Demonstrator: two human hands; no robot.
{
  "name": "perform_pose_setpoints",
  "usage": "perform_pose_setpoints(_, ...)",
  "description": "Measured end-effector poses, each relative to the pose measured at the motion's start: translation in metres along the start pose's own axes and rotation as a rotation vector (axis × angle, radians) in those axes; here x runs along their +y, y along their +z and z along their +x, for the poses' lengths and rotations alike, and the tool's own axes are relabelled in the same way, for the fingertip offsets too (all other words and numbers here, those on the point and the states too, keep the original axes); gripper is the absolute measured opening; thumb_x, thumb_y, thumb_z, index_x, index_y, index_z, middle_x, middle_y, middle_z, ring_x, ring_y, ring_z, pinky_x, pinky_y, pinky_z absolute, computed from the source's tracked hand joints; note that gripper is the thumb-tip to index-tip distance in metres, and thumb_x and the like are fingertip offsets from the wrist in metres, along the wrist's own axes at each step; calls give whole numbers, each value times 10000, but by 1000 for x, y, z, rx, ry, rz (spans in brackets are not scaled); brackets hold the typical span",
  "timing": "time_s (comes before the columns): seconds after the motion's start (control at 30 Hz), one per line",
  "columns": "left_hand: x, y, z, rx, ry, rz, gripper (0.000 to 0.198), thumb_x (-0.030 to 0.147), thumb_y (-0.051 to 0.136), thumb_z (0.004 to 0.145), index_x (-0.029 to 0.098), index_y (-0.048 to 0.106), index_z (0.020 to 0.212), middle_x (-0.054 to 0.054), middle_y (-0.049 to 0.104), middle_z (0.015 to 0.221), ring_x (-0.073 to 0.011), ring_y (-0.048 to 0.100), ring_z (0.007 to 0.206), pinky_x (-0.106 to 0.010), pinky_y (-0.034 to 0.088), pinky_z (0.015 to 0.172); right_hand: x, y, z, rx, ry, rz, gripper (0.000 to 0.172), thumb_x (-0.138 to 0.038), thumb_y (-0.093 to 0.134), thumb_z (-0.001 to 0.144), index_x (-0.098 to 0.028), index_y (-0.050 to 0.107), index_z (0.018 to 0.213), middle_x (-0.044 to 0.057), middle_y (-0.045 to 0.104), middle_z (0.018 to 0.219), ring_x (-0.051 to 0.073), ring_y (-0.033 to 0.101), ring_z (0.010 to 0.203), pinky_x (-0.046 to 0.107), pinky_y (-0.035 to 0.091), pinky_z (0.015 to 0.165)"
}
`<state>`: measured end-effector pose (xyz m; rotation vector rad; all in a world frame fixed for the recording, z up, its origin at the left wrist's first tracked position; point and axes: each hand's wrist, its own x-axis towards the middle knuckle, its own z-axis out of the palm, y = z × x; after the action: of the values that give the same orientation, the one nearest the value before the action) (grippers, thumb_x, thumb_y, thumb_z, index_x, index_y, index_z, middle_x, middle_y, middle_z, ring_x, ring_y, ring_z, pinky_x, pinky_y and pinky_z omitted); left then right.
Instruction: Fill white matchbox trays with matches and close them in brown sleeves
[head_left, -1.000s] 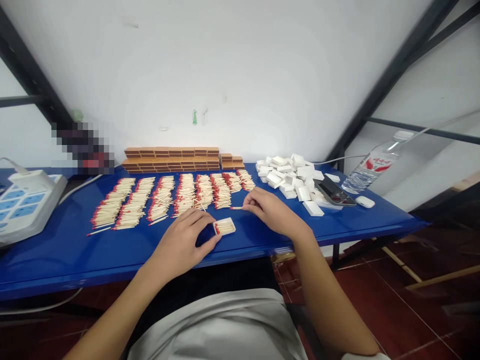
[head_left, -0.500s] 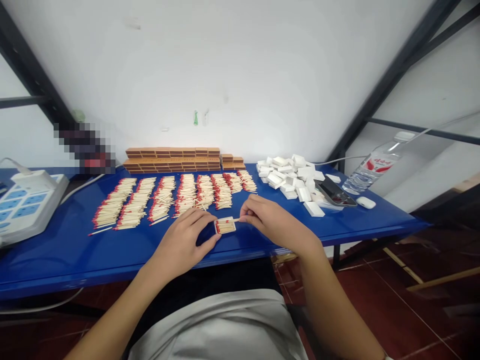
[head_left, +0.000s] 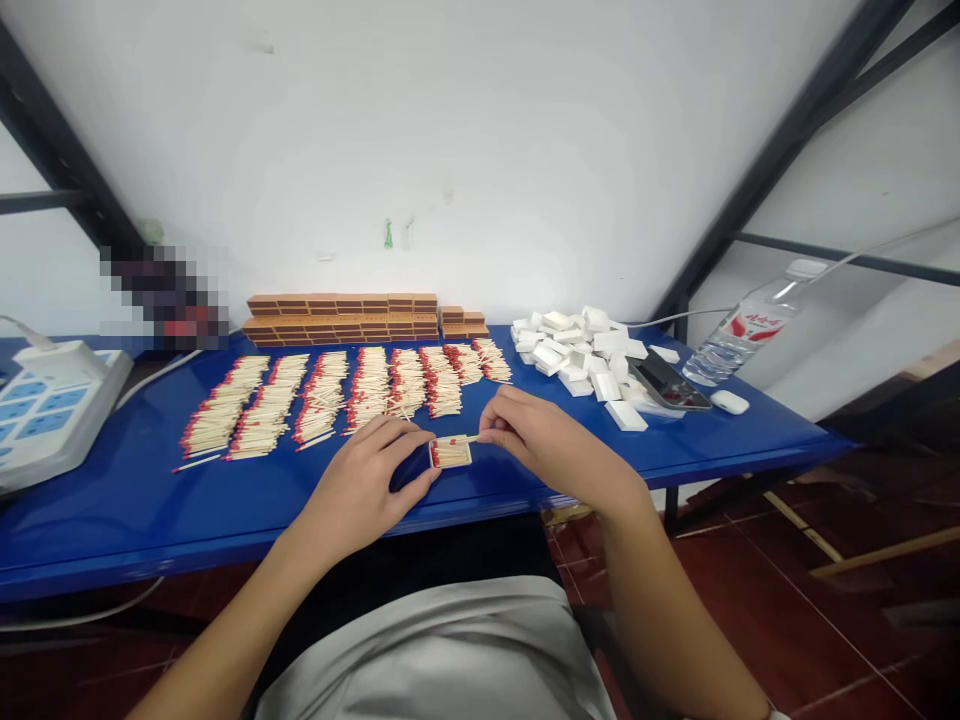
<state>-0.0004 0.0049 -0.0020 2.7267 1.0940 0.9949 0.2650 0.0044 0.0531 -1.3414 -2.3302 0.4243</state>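
Note:
A small white matchbox tray [head_left: 469, 456] holding red-tipped matches lies on the blue table near its front edge. My left hand [head_left: 371, 478] grips the tray's left end between thumb and fingers. With thumb and forefinger pinched, my right hand [head_left: 529, 432] holds a match [head_left: 466, 439] over the tray's upper right side, its red head pointing left above the matches inside. Just behind the hands, loose matches [head_left: 369, 388] lie in several rows, red heads mostly to the left.
Brown matchbox sleeves [head_left: 337, 318] are stacked along the wall. White empty trays [head_left: 581, 350] form a heap at the right, beside a dark phone-like device [head_left: 667, 380], a white earbud case [head_left: 730, 402] and a water bottle [head_left: 750, 325]. A power strip [head_left: 56, 410] sits at the left.
The match in my right hand has shifted slightly at the tray's upper edge. My left hand keeps its grip on the tray. The view has moved a little.

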Motion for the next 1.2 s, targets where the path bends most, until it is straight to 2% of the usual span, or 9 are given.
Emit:
perform_pose_setpoints(0.23, 0, 0, 0, -10, -3, 3, 211, 317, 646, 1055, 205, 696, 1226, -102, 735, 1205, -276, 675, 1138, -485, 558, 1049, -3, 20, 8, -18, -51, -114, 139, -184, 570, 1092, -191, 624, 964, 45, 626, 1044, 178, 585, 854, 318, 413, 755)
perform_pose_setpoints(0.37, 0, -1, 1, -27, -10, -8, 197, 311, 637, 1056, 210, 698, 1214, -104, 736, 1189, -277, 674, 1127, -486, 555, 1046, -2, 22, 11, -48, -72, -61, 134, -189, 561, 1087, -205, 632, 974, 47, 639, 1055, 175, 588, 839, 312, 421, 746)
perform_pose_setpoints(0.5, 0, -1, 1, -13, -15, -18, 178, 308, 644, 1049, 222, 700, 1195, -101, 737, 1189, -281, 676, 1133, -486, 553, 1050, 30, 14, 15, 80, -53, 24, 115, -224, 566, 1069, -222, 660, 1002, 49, 662, 1023, 204, 614, 909, 334, 464, 825)
perform_pose_setpoints(0.63, 1, -1, 0, -14, -19, -27, 175, 306, 647, 1047, 223, 702, 1190, -99, 739, 1176, -277, 686, 1120, -472, 563, 1039, 78, 11, 21, 254, 80, -68, 203, -197, 537, 1046, -206, 676, 1194, 88, 638, 1066, 254, 622, 996, 396, 480, 901)
perform_pose_setpoints(0.73, 2, -2, 1, -21, -21, -31, 176, 309, 645, 1046, 225, 705, 1188, -99, 741, 1174, -279, 688, 1118, -472, 563, 1038, 97, 14, 22, 185, 150, -92, 210, -222, 553, 1043, -213, 693, 1200, 85, 609, 1086, 245, 623, 964, 384, 477, 869)
perform_pose_setpoints(0.83, 2, -1, 1, -17, -19, -26, 178, 316, 641, 1051, 226, 704, 1191, -98, 741, 1176, -279, 684, 1126, -473, 556, 1046, 100, 16, 24, 158, 162, -88, 135, -236, 559, 1045, -199, 689, 1058, 70, 609, 1034, 219, 609, 900, 348, 452, 815)
perform_pose_setpoints(0.97, 1, -1, 0, -23, -16, -25, 178, 313, 644, 1054, 214, 693, 1194, -99, 734, 1178, -271, 681, 1117, -463, 557, 1037, 102, 10, 38, 123, 133, -58, 69, -225, 611, 1006, -190, 660, 1040, 50, 633, 959, 212, 588, 870, 326, 425, 785)
perform_pose_setpoints(1.07, 1, -1, 0, -29, -16, -25, 175, 318, 643, 1054, 223, 691, 1193, -97, 732, 1179, -272, 680, 1119, -463, 557, 1035, 107, 0, 53, 46, 81, -48, 176, -230, 665, 962, -193, 665, 1134, 24, 633, 890, 207, 565, 823, 313, 403, 756)
perform_pose_setpoints(1.2, 1, 0, 0, -30, -24, -12, 173, 320, 637, 1056, 226, 696, 1189, -95, 733, 1180, -276, 676, 1128, -475, 553, 1044, 113, -7, 62, -57, 3, 5, 93, -249, 612, 985, -192, 685, 970, -3, 579, 793, 175, 519, 725, 293, 372, 704)
